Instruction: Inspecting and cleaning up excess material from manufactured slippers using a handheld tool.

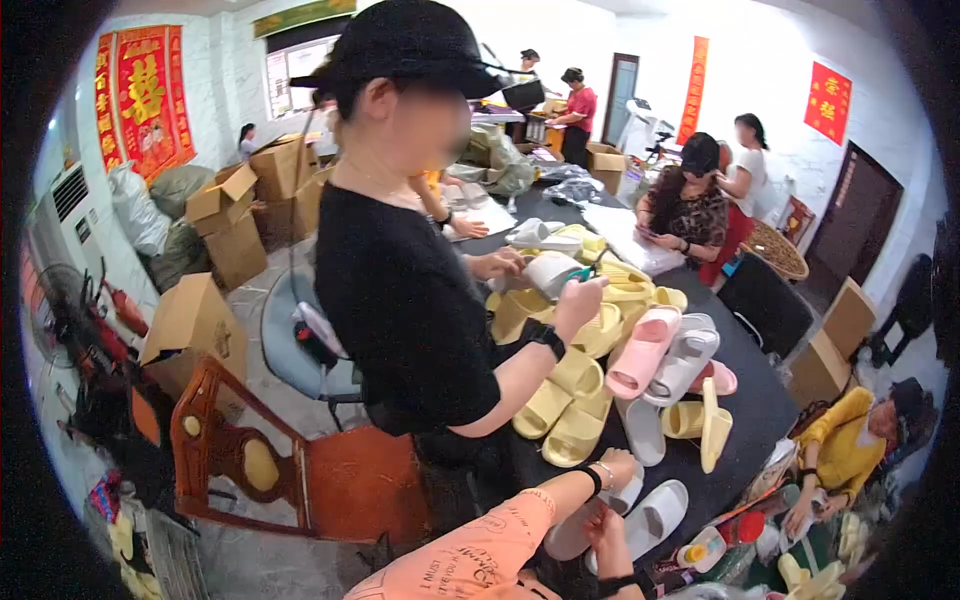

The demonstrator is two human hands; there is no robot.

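At the near end of the dark table, my left hand [620, 468] reaches in from a peach sleeve. Its fingers are curled over a grey slipper [628, 494]. Just below it, my right hand [604, 524] has its fingertips drawn together between the grey slippers; what they pinch is too small to tell. Another grey slipper [568, 538] lies left of that hand, and a paler grey one [656, 516] lies to its right. Yellow slippers [578, 425], a pink slipper [643, 352] and more grey ones are heaped farther up the table.
A person in black [410, 290] stands at my left, holding a grey slipper and a small green-handled tool. A wooden chair [365, 485] is behind them. Clear bottles [703, 548] stand by the near right table edge, close to a seated person in yellow [845, 440]. Cardboard boxes [200, 335] line the left.
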